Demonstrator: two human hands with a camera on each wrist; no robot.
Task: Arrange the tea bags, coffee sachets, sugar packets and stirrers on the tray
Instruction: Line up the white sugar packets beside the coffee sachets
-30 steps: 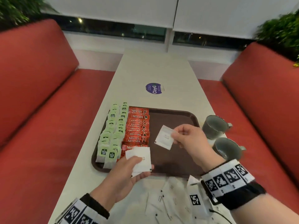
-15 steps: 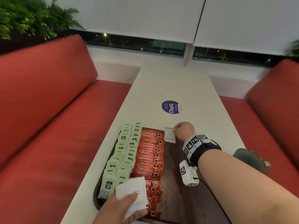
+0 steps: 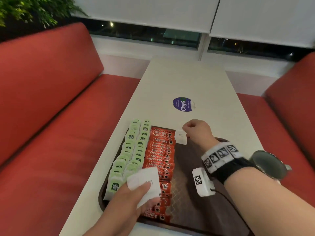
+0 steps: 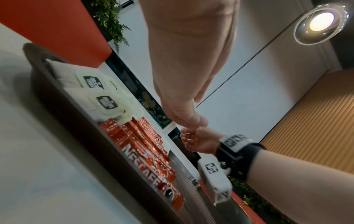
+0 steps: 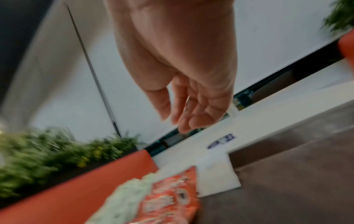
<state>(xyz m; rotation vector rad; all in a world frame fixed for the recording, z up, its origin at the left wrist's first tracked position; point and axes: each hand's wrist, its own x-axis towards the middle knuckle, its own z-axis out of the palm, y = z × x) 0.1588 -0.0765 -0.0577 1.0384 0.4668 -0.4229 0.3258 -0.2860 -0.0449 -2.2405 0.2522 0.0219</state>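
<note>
A dark brown tray [image 3: 190, 167] carries two columns of green tea bags [image 3: 134, 150] and a column of red coffee sachets [image 3: 162, 154]. One white sugar packet [image 3: 180, 139] lies flat at the tray's far end, right beside the top sachets. My right hand [image 3: 187, 132] hovers just over its far edge; in the right wrist view its fingers [image 5: 184, 115] hang loose and hold nothing, with the sugar packet [image 5: 214, 174] below them. My left hand [image 3: 144, 189] grips a small stack of white sugar packets [image 3: 144, 179] over the tray's near left corner.
A grey mug [image 3: 267, 165] stands on the white table [image 3: 170, 82] just right of the tray, partly behind my right wrist. A purple round sticker [image 3: 183, 104] lies beyond the tray. Red benches [image 3: 51, 116] run along both sides.
My right hand carried one sugar packet to the tray's far end, laid it beside the top sachets and loosened its fingers. My left hand kept its stack.
</note>
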